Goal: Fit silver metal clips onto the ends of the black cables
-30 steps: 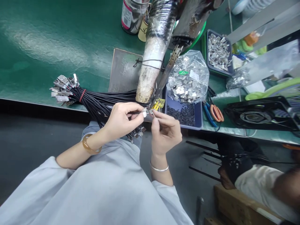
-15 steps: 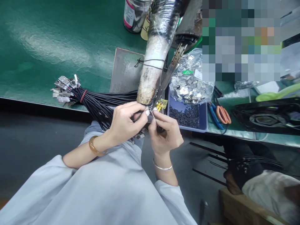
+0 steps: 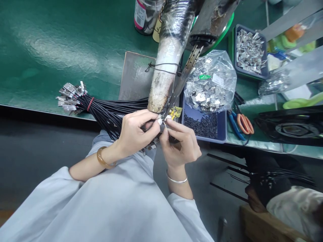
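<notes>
Lead: State of the left hand (image 3: 133, 132)?

Inspector: Thumb and forefinger pinched closed on a small part (image 3: 162, 118), probably a cable end; the fingertips hide most of it.

Lead: And the right hand (image 3: 182, 144)?

Inspector: Thumb and forefinger nearly together, gripping a thin pale strand (image 3: 165, 124), its upper end at the small part.

Lead: Location of the work?

Inspector: Between the two hands at the bench edge, just below the tip of the soiled white pipe (image 3: 161, 80).

Lead: Surroundings?

Inspector: Left, black cables (image 3: 106, 110) bound by a red band (image 3: 90, 104). Right, a blue tray (image 3: 223, 126) of short black pieces (image 3: 200, 125), with a clear bag (image 3: 212, 80) of metal parts lying over its far part.
</notes>
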`<state>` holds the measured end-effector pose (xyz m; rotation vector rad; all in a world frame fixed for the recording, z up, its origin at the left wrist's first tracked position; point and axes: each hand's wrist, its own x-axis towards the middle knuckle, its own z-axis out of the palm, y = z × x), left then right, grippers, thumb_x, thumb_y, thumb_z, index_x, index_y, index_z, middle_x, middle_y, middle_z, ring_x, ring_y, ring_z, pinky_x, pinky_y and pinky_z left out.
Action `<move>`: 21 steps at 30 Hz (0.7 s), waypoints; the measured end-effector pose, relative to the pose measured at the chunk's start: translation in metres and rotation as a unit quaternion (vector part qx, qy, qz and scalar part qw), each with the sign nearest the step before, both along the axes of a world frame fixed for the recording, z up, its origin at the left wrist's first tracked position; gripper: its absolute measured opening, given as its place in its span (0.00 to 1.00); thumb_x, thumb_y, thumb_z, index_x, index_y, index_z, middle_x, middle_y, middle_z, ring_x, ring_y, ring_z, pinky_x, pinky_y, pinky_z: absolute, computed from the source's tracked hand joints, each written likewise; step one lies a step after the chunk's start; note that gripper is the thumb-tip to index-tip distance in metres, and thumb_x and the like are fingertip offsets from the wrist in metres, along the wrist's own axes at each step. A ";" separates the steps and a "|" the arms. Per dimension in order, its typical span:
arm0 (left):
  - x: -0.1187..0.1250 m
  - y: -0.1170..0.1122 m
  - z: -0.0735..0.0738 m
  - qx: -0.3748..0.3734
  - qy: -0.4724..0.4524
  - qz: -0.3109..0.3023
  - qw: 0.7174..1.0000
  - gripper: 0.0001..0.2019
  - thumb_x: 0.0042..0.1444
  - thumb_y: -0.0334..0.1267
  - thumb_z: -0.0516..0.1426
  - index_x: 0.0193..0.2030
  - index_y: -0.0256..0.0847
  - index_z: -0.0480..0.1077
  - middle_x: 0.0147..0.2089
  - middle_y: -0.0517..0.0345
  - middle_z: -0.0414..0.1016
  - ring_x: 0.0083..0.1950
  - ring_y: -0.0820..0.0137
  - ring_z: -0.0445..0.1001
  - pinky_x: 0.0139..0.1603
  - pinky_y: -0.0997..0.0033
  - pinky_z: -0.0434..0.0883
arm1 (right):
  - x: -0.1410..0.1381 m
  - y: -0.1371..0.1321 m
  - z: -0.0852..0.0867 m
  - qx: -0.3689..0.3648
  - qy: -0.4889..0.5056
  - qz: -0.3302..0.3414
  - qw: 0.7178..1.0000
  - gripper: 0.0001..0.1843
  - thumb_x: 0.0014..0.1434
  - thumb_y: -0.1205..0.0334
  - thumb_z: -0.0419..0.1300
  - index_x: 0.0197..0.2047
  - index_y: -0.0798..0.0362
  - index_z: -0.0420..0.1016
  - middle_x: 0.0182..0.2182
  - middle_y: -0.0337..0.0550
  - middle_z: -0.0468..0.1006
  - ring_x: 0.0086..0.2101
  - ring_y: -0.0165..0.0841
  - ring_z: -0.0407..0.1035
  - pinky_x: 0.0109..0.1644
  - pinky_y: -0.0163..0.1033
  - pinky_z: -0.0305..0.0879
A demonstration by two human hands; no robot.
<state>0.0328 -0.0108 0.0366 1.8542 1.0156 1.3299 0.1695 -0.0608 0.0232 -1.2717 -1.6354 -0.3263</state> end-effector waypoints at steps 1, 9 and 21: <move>0.000 0.000 0.000 -0.007 0.005 -0.002 1.000 0.08 0.58 0.29 0.57 0.30 0.36 0.76 0.22 0.64 0.65 0.23 0.79 0.58 0.26 0.78 0.59 | 0.000 0.000 0.000 -0.003 -0.005 0.003 1.000 0.11 0.58 0.71 0.67 0.36 0.45 0.74 0.38 0.38 0.88 0.35 0.33 0.83 0.39 0.37 0.81; -0.002 0.000 -0.002 -0.014 -0.001 -0.020 1.000 0.08 0.56 0.27 0.57 0.27 0.37 0.74 0.21 0.65 0.65 0.24 0.78 0.60 0.26 0.77 0.59 | 0.002 -0.003 -0.001 -0.002 -0.021 0.011 1.000 0.10 0.59 0.70 0.67 0.37 0.45 0.73 0.38 0.39 0.88 0.34 0.32 0.83 0.37 0.34 0.80; -0.011 0.002 -0.001 -0.008 0.036 -0.070 0.997 0.08 0.56 0.28 0.56 0.28 0.37 0.74 0.21 0.66 0.62 0.23 0.78 0.57 0.26 0.75 0.57 | -0.007 -0.005 0.014 -0.185 0.261 0.033 0.947 0.04 0.61 0.67 0.66 0.33 0.51 0.76 0.37 0.41 0.86 0.36 0.33 0.83 0.36 0.35 0.83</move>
